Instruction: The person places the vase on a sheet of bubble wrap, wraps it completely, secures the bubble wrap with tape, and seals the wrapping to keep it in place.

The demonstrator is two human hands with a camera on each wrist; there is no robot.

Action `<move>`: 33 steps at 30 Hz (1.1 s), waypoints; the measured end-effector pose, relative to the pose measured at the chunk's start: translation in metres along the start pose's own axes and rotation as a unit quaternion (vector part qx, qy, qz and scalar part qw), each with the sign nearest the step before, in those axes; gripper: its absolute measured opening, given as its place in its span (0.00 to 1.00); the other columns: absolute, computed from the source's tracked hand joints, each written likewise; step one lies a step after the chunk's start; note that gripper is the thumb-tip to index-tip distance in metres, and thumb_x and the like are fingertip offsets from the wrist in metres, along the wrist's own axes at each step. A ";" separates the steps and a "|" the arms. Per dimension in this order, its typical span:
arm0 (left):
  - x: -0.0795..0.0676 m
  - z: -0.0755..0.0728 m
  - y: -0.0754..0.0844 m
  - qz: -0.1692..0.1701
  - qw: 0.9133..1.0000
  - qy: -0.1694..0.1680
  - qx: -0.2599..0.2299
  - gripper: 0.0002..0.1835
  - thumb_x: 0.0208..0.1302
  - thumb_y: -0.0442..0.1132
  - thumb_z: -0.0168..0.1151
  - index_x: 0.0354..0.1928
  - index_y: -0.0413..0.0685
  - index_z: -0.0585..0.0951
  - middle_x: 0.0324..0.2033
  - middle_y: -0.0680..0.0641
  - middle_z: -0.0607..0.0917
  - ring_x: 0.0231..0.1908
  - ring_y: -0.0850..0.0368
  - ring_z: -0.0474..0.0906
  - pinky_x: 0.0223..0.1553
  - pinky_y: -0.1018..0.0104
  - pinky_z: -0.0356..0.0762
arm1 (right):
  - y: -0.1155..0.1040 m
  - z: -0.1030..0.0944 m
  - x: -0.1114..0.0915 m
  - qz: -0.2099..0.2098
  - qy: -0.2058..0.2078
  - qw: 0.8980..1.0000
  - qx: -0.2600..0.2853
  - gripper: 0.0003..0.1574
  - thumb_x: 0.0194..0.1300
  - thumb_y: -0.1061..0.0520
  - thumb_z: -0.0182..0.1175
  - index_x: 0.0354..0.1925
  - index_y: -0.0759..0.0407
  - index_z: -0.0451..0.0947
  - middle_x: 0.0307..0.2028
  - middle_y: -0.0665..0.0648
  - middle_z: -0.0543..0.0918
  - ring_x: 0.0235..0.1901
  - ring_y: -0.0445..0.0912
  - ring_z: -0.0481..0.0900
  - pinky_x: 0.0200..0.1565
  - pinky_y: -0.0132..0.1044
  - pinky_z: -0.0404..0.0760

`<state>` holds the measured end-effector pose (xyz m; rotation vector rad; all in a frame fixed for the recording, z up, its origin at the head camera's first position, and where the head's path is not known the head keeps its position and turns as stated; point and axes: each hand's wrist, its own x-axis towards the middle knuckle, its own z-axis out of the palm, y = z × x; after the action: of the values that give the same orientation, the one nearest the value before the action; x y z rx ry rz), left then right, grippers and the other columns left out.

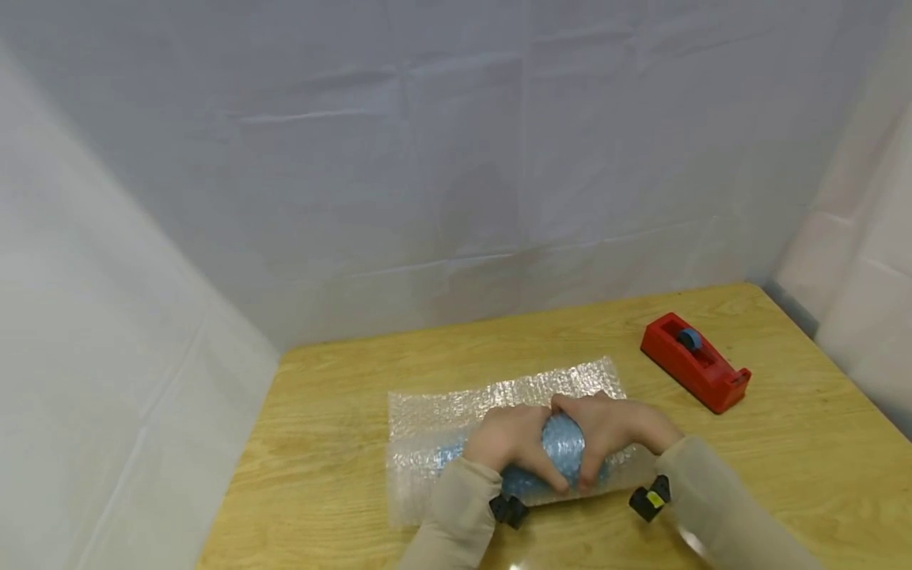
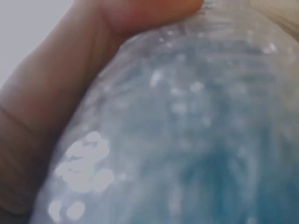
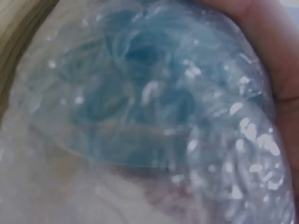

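Observation:
A rounded blue object (image 1: 563, 445) lies rolled inside clear bubble wrap (image 1: 420, 416) near the table's front. My left hand (image 1: 509, 437) grips this bundle from the left, thumb on the near side and fingers over the top. From the right my right hand (image 1: 614, 423) holds it the same way, its fingertips close to the left hand's. In the left wrist view the wrap (image 2: 187, 107) lies over a smooth blue curve. The right wrist view shows the bundle's end (image 3: 140, 93), with folded wrap over a blue rim. The object's kind is hidden by the wrap.
A red tape dispenser (image 1: 694, 362) with a blue-cored roll stands at the back right of the wooden table (image 1: 321, 443). A flat stretch of the wrap spreads behind and left of the hands. White sheets (image 1: 463, 158) hang behind the table and at both sides.

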<state>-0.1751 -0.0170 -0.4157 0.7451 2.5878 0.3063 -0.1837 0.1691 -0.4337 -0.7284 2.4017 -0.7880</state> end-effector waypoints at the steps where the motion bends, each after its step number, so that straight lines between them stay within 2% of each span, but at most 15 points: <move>1: 0.001 -0.001 0.000 -0.003 1.000 -0.009 -0.010 0.50 0.31 0.63 0.82 0.61 0.54 0.76 0.39 0.59 0.83 0.35 0.63 0.78 0.39 0.66 0.77 | 0.000 0.000 0.000 0.006 -0.006 1.000 0.007 0.57 0.23 0.47 0.83 0.56 0.49 0.69 0.40 0.46 0.77 0.36 0.45 0.76 0.36 0.42 0.79; 5: 0.005 -0.003 -0.004 -0.008 0.998 -0.038 -0.054 0.52 0.32 0.61 0.82 0.65 0.55 0.74 0.44 0.58 0.83 0.41 0.62 0.79 0.44 0.64 0.77 | 0.001 -0.004 0.004 0.027 -0.027 0.999 0.021 0.68 0.24 0.45 0.82 0.66 0.55 0.65 0.48 0.47 0.77 0.40 0.45 0.75 0.40 0.43 0.78; 8: 0.008 -0.005 -0.008 -0.007 0.996 -0.049 -0.075 0.51 0.33 0.59 0.82 0.64 0.53 0.74 0.45 0.57 0.83 0.43 0.61 0.79 0.46 0.64 0.77 | 0.001 -0.008 0.007 0.026 -0.042 0.998 0.033 0.66 0.25 0.45 0.82 0.65 0.56 0.66 0.48 0.48 0.77 0.42 0.46 0.75 0.42 0.43 0.78; 12: 0.007 -0.006 -0.010 -0.006 0.998 -0.044 -0.046 0.52 0.35 0.63 0.80 0.66 0.52 0.72 0.48 0.55 0.83 0.45 0.59 0.80 0.48 0.63 0.77 | 0.002 -0.011 0.008 0.023 -0.051 0.997 0.056 0.61 0.27 0.47 0.82 0.62 0.54 0.68 0.47 0.48 0.76 0.43 0.46 0.75 0.43 0.44 0.78; 15: 0.003 -0.007 -0.007 -0.006 1.000 -0.024 0.009 0.56 0.34 0.67 0.78 0.68 0.53 0.70 0.54 0.54 0.82 0.51 0.57 0.79 0.55 0.56 0.74 | 0.003 -0.013 0.008 0.036 -0.049 0.996 0.062 0.67 0.28 0.47 0.82 0.67 0.57 0.64 0.52 0.49 0.75 0.46 0.46 0.74 0.48 0.45 0.77; 18: 0.001 -0.007 -0.003 -0.006 0.998 -0.005 0.060 0.58 0.31 0.72 0.77 0.67 0.54 0.70 0.54 0.54 0.83 0.51 0.55 0.80 0.59 0.50 0.71 | 0.005 -0.013 0.008 0.054 -0.047 0.996 0.055 0.74 0.29 0.45 0.82 0.72 0.60 0.59 0.60 0.53 0.72 0.52 0.47 0.72 0.54 0.48 0.74; 20: 0.001 -0.007 -0.002 -0.004 0.997 0.001 0.079 0.60 0.28 0.74 0.77 0.67 0.54 0.70 0.52 0.53 0.83 0.49 0.54 0.80 0.59 0.50 0.70 | 0.006 -0.013 0.009 0.062 -0.045 0.996 0.052 0.76 0.29 0.44 0.82 0.73 0.60 0.57 0.63 0.54 0.71 0.54 0.48 0.71 0.57 0.50 0.72; 24: 0.003 -0.004 -0.003 -0.004 0.997 0.006 0.082 0.60 0.27 0.74 0.78 0.66 0.55 0.71 0.49 0.54 0.84 0.45 0.56 0.81 0.56 0.53 0.73 | 0.006 -0.013 0.009 0.061 -0.042 0.996 0.050 0.76 0.29 0.44 0.82 0.73 0.60 0.57 0.61 0.53 0.72 0.54 0.48 0.71 0.57 0.50 0.72; 28: 0.004 -0.003 -0.002 -0.012 0.998 0.003 0.066 0.59 0.29 0.70 0.80 0.68 0.58 0.71 0.52 0.56 0.84 0.48 0.56 0.80 0.53 0.57 0.76 | 0.005 -0.012 0.010 0.055 -0.046 0.996 0.054 0.74 0.29 0.45 0.82 0.73 0.61 0.58 0.59 0.52 0.73 0.52 0.47 0.72 0.55 0.48 0.73; 30: 0.005 -0.003 -0.001 -0.018 0.998 0.001 0.060 0.59 0.28 0.68 0.81 0.69 0.60 0.71 0.53 0.56 0.83 0.49 0.56 0.80 0.51 0.58 0.77 | 0.004 -0.011 0.010 0.056 -0.047 0.996 0.048 0.75 0.29 0.45 0.81 0.73 0.62 0.57 0.61 0.52 0.72 0.53 0.46 0.71 0.56 0.48 0.73; 33: 0.004 -0.003 0.002 -0.029 0.998 -0.002 0.055 0.56 0.28 0.66 0.82 0.67 0.60 0.73 0.51 0.56 0.84 0.46 0.57 0.80 0.48 0.58 0.78 | 0.000 -0.010 0.007 0.063 -0.041 0.997 0.030 0.71 0.29 0.43 0.81 0.71 0.59 0.62 0.58 0.51 0.74 0.51 0.47 0.73 0.53 0.48 0.74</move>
<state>-0.1786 -0.0133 -0.4138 0.7061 2.6329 0.1460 -0.1948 0.1686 -0.4284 -0.5681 2.3143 -0.7597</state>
